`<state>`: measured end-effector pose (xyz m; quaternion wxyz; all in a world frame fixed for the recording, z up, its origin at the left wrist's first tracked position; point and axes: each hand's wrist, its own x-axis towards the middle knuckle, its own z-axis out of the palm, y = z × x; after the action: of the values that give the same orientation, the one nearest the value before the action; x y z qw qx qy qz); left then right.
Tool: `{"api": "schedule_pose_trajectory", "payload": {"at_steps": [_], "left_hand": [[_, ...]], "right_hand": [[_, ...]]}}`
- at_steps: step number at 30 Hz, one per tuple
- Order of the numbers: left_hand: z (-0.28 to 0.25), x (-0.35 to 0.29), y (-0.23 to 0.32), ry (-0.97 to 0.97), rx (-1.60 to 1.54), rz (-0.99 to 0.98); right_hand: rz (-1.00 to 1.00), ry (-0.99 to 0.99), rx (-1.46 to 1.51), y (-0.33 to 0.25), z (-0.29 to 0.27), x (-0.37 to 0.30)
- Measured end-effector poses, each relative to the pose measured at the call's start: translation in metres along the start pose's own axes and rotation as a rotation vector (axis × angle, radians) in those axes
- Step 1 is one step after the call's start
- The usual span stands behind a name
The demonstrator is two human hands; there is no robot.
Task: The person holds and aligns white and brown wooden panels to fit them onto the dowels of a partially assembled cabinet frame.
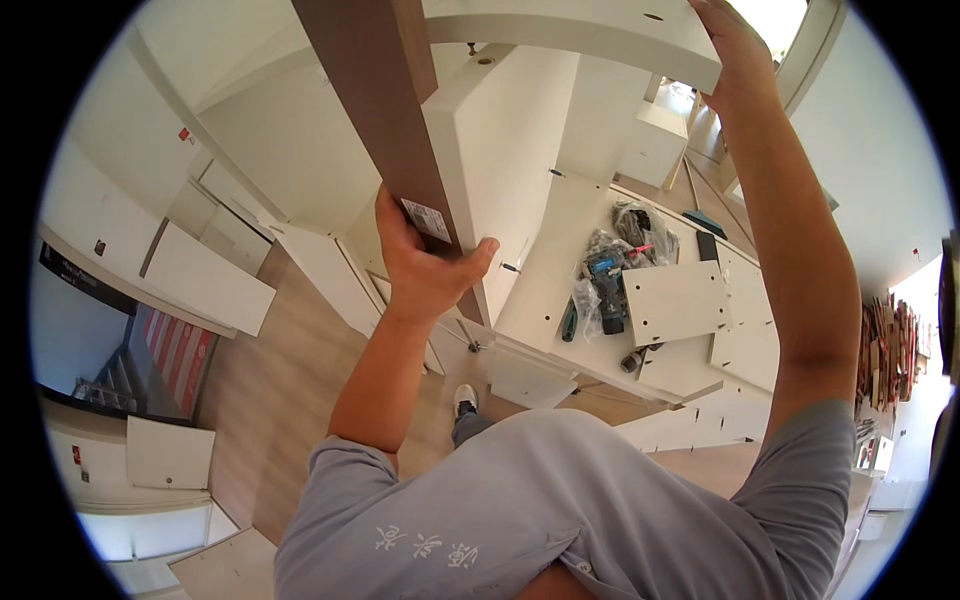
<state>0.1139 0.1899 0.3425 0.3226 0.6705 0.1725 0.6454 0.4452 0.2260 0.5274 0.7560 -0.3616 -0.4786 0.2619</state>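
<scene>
My left hand (425, 258) grips the lower edge of a tall board with a brown face (375, 90), beside a small white sticker (428, 220). This board stands against an upright white panel (505, 150). My right hand (732, 48) reaches up and rests on the end of a white panel (590, 35) lying across the top. Both arms are raised over a half-built white cabinet.
A white panel (560, 250) lies flat below with a cordless drill (608, 290), plastic bags of fittings (640, 225), a screwdriver (569, 320) and a small drilled board (678, 298). More white panels (205, 275) lean and lie around on the wooden floor (275, 390). My shoe (466, 400) is below.
</scene>
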Motion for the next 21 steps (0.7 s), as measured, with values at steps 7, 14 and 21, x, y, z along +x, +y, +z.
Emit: {"api": "schedule_pose_trajectory", "payload": {"at_steps": [7,14,21], "left_hand": [[0.01,0.015,-0.01,-0.027,-0.069,-0.077],[0.002,0.006,-0.005,-0.008,-0.016,-0.108],[-0.006,-0.004,-0.003,0.023,-0.022,-0.08]], "right_hand": [[0.048,-0.051,0.322,0.021,-0.037,0.038],[0.035,0.04,-0.036,0.002,-0.004,0.009],[-0.017,0.115,-0.008,-0.003,0.005,-0.006]]}}
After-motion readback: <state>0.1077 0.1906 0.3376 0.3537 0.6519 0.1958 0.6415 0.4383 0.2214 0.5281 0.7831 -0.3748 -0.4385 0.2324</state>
